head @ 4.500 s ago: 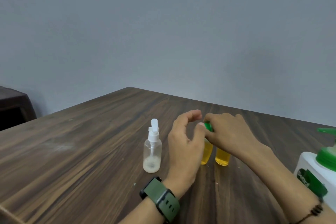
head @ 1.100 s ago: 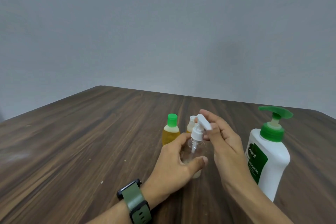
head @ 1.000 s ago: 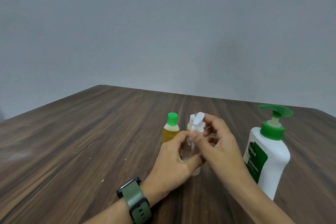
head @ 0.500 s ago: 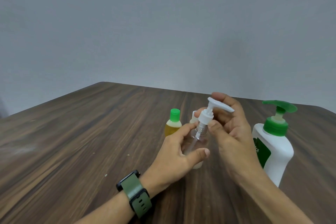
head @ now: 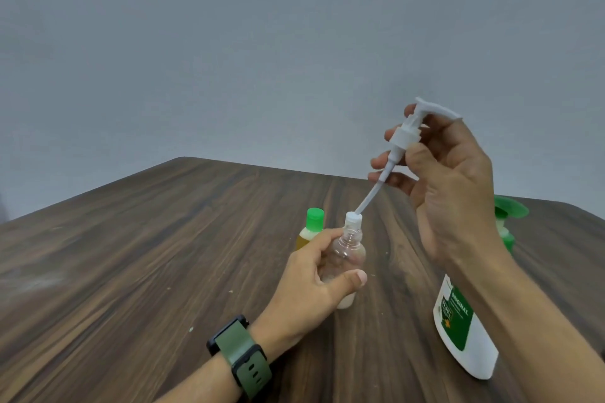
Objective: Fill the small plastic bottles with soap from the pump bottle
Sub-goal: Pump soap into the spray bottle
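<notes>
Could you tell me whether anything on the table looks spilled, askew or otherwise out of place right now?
Nothing looks spilled or damaged. The clear bottle stands upright in the left hand, its white pump top lifted out by the right hand. Only a few pale specks dot the table.

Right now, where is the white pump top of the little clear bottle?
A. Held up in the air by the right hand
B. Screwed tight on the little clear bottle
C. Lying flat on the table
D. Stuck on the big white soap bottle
A: the right hand holds the white pump top raised above the clear bottle, whose neck is open, while the left hand grips that bottle on the table.
</notes>
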`<move>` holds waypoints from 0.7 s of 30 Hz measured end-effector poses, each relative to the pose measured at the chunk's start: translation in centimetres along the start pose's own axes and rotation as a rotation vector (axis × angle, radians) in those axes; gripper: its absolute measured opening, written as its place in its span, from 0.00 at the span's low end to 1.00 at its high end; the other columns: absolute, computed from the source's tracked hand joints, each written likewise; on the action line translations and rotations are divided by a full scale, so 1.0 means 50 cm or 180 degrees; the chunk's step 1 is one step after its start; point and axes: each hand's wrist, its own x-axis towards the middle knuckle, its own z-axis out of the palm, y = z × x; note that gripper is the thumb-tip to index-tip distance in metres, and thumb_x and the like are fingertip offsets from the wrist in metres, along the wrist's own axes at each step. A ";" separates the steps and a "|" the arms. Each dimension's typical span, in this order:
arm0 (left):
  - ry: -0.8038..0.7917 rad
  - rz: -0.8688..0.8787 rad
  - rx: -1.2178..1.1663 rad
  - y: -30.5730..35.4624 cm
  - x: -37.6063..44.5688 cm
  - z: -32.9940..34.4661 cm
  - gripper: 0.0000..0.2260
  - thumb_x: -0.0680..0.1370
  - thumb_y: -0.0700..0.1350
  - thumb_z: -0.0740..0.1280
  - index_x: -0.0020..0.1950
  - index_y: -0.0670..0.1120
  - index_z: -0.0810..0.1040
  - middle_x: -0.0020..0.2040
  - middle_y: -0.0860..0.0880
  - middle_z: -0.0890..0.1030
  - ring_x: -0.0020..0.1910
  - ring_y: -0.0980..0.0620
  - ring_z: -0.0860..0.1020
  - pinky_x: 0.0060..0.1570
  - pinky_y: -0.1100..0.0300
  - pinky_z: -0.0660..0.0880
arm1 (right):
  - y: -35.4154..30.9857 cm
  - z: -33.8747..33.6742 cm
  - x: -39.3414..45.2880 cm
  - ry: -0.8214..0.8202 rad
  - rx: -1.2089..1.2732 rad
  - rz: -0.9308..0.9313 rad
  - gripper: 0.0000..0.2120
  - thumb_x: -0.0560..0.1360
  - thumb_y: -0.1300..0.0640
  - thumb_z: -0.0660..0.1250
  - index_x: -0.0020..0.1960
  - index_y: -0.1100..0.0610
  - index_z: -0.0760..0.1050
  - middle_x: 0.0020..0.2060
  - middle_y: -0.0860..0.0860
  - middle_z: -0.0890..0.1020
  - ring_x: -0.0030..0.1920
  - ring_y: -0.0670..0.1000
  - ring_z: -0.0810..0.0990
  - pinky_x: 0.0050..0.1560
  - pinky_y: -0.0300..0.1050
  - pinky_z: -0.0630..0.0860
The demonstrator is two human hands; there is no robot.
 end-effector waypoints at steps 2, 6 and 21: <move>0.0039 0.0023 -0.0036 0.006 0.003 0.003 0.20 0.65 0.49 0.71 0.55 0.54 0.76 0.45 0.57 0.81 0.47 0.61 0.79 0.46 0.68 0.73 | 0.006 0.000 -0.002 0.0036 -0.0027 0.0072 0.14 0.77 0.69 0.56 0.54 0.53 0.73 0.44 0.52 0.80 0.34 0.49 0.82 0.36 0.46 0.82; 0.0175 0.0132 -0.0066 0.022 0.010 -0.003 0.20 0.64 0.50 0.71 0.55 0.55 0.76 0.46 0.55 0.81 0.47 0.60 0.79 0.46 0.69 0.73 | 0.015 -0.014 -0.001 0.0229 -0.0001 -0.0135 0.14 0.77 0.68 0.58 0.54 0.52 0.74 0.43 0.49 0.80 0.35 0.49 0.82 0.38 0.45 0.82; 0.1173 0.0605 -0.0223 0.030 0.004 -0.045 0.20 0.63 0.54 0.68 0.53 0.59 0.69 0.42 0.58 0.81 0.35 0.54 0.80 0.35 0.57 0.79 | 0.146 -0.044 -0.098 -0.2369 -0.3891 0.0691 0.11 0.71 0.64 0.61 0.49 0.51 0.72 0.49 0.49 0.75 0.51 0.50 0.73 0.47 0.44 0.71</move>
